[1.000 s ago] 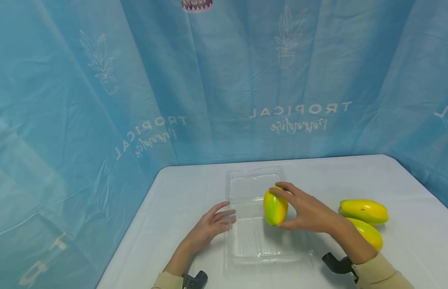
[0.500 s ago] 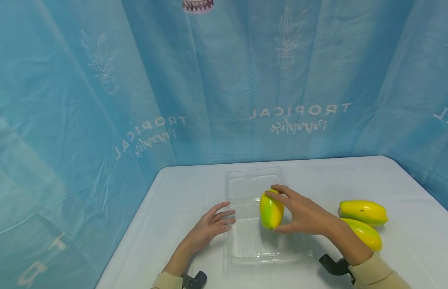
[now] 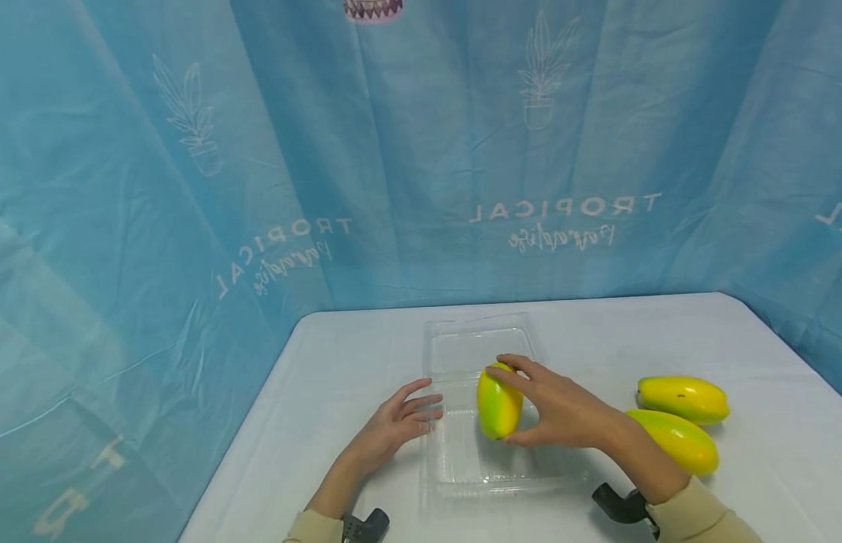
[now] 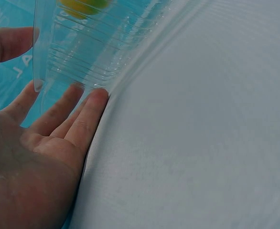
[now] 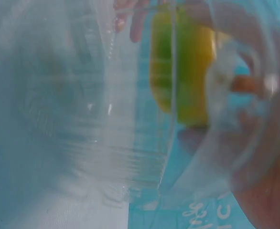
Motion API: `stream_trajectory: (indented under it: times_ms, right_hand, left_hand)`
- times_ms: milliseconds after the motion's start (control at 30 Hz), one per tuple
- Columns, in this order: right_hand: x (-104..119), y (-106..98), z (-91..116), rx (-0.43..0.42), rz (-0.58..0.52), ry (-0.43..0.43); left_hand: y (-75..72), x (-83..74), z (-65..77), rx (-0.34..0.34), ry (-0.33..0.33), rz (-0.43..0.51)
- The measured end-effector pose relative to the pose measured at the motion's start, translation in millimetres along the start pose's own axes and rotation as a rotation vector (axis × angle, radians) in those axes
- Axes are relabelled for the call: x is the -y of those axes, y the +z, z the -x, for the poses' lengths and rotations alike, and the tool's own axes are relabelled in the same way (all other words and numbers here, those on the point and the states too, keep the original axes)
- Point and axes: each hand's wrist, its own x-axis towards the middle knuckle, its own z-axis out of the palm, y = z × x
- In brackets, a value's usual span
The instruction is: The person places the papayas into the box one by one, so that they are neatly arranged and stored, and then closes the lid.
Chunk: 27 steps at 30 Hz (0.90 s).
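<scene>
My right hand [image 3: 563, 407] grips a glossy yellow-green papaya [image 3: 497, 406] between thumb and fingertips, upright over a clear plastic clamshell box [image 3: 455, 460]. The box lies opened out on the table, its lid [image 3: 455, 347] folded away to the back. At the box's left side is my left hand [image 3: 392, 430], fingers extended. In the left wrist view its fingertips [image 4: 99, 95] lie along the ribbed wall, with the thumb up near the rim. Through the clear plastic, the right wrist view shows the held papaya [image 5: 183, 71], blurred.
Two more papayas lie to the right, one behind [image 3: 686, 399] and one nearer [image 3: 679, 443], partly behind my right forearm. A white cloth covers the table [image 3: 339, 362]. A blue printed curtain [image 3: 421, 226] hangs behind and at both sides.
My right hand has moved left and slightly nearer with the papaya, farther over the box. The left hand has kept its place.
</scene>
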Motion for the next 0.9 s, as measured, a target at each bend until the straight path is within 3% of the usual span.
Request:
stream_trajectory:
  times_ms: [900]
  right_hand:
    - [25,15,-10,0.121,0.023,-0.045]
  left_hand:
    - [1.5,-1.6,1.2,-0.009,-0.014,-0.011]
